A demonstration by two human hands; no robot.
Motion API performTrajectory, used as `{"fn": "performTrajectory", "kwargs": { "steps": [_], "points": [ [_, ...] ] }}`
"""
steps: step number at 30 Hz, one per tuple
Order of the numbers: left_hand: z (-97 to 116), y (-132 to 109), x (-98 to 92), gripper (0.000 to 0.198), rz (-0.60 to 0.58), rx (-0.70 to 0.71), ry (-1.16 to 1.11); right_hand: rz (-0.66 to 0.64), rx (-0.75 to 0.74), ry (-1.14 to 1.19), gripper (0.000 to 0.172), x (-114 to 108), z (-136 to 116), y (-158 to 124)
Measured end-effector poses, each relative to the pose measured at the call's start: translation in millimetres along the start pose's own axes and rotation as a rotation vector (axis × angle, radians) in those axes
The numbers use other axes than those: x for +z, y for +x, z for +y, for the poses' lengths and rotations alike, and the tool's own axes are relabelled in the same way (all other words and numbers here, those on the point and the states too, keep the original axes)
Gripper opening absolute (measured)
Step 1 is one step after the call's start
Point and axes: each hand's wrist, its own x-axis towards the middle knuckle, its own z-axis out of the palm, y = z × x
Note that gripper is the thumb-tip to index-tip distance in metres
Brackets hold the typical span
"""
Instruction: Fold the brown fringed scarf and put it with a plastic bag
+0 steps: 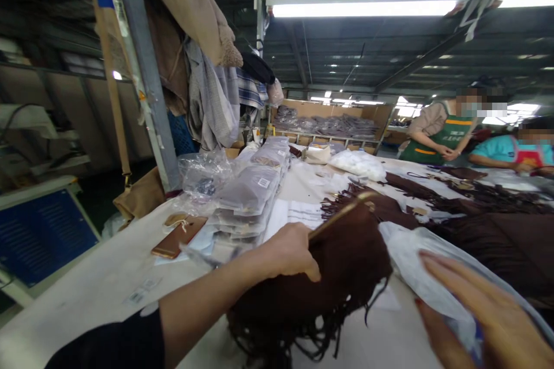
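My left hand (289, 251) grips a dark brown fringed bag (346, 259) near its top edge. A gold-coloured zip runs along that edge, and the fringe hangs over the white table (108, 277). At the lower right, my right hand (489, 311) is blurred, with its fingers stretched out and the thumb apart. It is over a white translucent plastic bag (407, 248), part of which shows between thumb and fingers; a small blue patch is beside the palm. Whether the hand touches the plastic is unclear.
Stacked bagged grey packets (253, 190) run along the table's left side, near a phone (179, 237) and scissors (197, 256). More brown fringed pieces (497, 242) lie at right. Clothes (212, 86) hang from a metal post (147, 69). A person in a green apron (441, 135) and another person stand across the table.
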Motion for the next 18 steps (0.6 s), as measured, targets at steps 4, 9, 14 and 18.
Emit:
{"fn": "performTrajectory", "kwargs": {
  "steps": [4,9,14,18],
  "points": [
    [27.5,5.2,11.6,0.017,-0.056,0.248,0.654,-0.283,-0.596,-0.427,0.055,25.9,-64.3,44.8],
    [32.0,1.0,9.4,0.014,-0.032,0.272,0.66,-0.569,-0.258,-0.53,0.046,33.6,-62.1,74.7],
    [41.7,-3.3,4.6,0.015,-0.017,0.3,0.701,-0.843,-0.023,-0.765,0.025,26.1,-69.4,91.3],
    [54.6,-5.4,-4.8,0.015,-0.069,0.297,0.8,-0.872,0.012,-0.858,0.012,24.6,-68.9,102.6]
  ]
}}
